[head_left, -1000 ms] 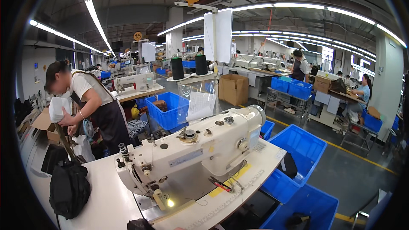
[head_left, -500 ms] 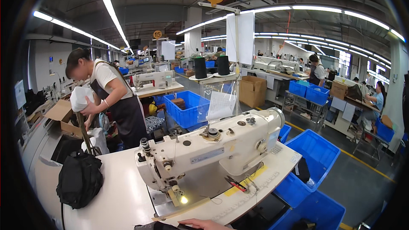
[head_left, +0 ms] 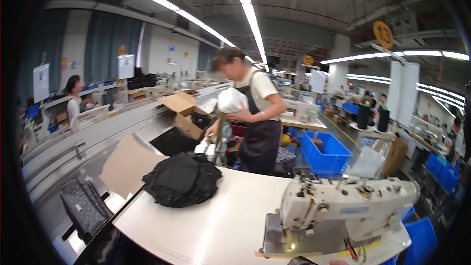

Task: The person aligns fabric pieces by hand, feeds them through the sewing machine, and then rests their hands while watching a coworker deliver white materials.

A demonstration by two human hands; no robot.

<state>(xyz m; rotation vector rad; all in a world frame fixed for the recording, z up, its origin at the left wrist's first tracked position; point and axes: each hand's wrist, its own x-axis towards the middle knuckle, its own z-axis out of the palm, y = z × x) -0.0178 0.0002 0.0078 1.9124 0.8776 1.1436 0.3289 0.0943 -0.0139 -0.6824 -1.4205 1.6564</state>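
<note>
Only a sliver of my right hand [head_left: 337, 262] shows at the lower edge, in front of the sewing machine; its fingers are cut off, so its grip is hidden. Close to it on the left, the top of a black fabric piece [head_left: 301, 261] peeks in. My left hand is out of the picture. The white industrial sewing machine [head_left: 346, 203] stands on the right part of the white worktable [head_left: 235, 211]. Red-handled snips [head_left: 350, 248] lie by its base. A heap of black fabric pieces [head_left: 182, 179] rests at the table's far left.
Behind the table a person in a dark apron [head_left: 260, 137] holds a white bundle [head_left: 232, 101] beside an open cardboard box [head_left: 189, 115]. Blue bins [head_left: 326, 154] stand beyond and to the right of the machine. A dark slotted rack [head_left: 86, 206] sits left of the table.
My view has swung left, so the machine and table now sit further right. Less of my right hand shows at the lower edge. The co-worker still holds the white bundle.
</note>
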